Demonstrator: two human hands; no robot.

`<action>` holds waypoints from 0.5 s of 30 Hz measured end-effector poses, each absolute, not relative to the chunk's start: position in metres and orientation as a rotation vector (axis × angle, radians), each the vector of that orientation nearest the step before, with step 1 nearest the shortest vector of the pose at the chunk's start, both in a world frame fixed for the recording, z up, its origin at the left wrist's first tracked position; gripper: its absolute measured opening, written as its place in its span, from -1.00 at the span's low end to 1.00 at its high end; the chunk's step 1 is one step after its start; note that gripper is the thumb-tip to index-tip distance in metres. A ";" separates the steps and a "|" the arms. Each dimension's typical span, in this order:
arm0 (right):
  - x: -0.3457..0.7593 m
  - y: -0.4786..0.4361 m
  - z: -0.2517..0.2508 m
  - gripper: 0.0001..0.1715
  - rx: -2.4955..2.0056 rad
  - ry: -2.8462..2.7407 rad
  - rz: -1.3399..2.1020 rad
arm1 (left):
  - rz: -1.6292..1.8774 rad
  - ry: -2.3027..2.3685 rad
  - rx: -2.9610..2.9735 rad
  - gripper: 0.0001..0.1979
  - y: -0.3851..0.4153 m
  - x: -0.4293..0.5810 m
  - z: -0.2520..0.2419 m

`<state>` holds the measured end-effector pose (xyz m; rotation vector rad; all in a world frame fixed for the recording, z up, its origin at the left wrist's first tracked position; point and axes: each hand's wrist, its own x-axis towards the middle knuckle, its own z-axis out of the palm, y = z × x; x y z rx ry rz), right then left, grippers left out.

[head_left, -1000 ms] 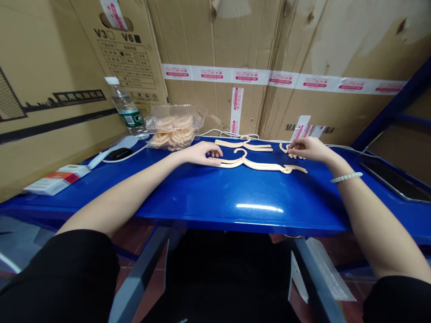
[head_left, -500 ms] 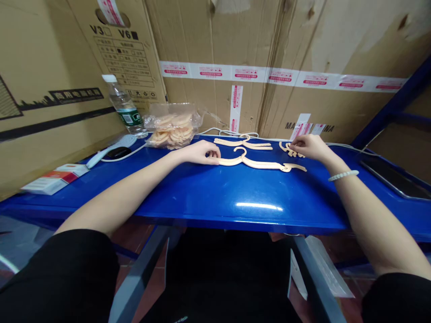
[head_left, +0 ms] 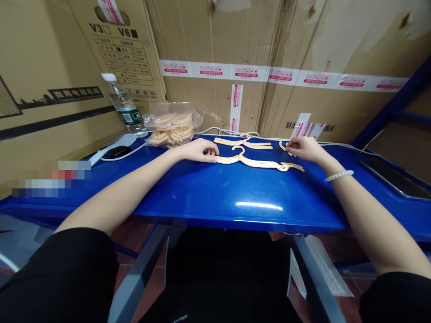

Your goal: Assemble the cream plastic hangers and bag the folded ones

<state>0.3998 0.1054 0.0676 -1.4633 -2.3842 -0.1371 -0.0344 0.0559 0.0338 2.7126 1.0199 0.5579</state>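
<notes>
My left hand pinches the left end of a cream plastic hanger lying flat on the blue table, its hook pointing away from me. At that hanger's right end lies a loose curved piece with a small hook shape against it. Behind it is a second cream hanger, which neither hand touches. My right hand is at a small pile of cream hanger parts, thumb and fingers closed together. What they hold is hidden behind the fingers.
A clear bag of cream parts stands at the back left, beside a water bottle. A pale-blue brush-like item and a dark mouse-like object lie left. A dark tablet-like device is right. Cardboard boxes wall the back.
My left hand and the front hanger have slid slightly left. My right hand has shifted a little left over the small parts, covering more of them.
</notes>
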 end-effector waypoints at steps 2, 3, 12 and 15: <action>0.396 0.105 0.064 -0.83 -1.417 -2.416 -0.138 | 0.665 1.084 2.701 -0.55 0.058 -0.033 0.029; 0.393 0.105 0.062 -0.81 -1.391 -2.436 -0.134 | 0.725 1.121 2.692 -0.53 0.060 -0.033 0.026; 0.370 0.106 0.040 -0.49 -1.292 -2.549 -0.121 | 0.894 1.397 2.593 -0.53 0.083 -0.042 0.000; 0.372 0.110 0.036 -0.42 -1.318 -2.546 -0.113 | 0.822 1.473 2.557 -0.47 0.090 -0.047 -0.006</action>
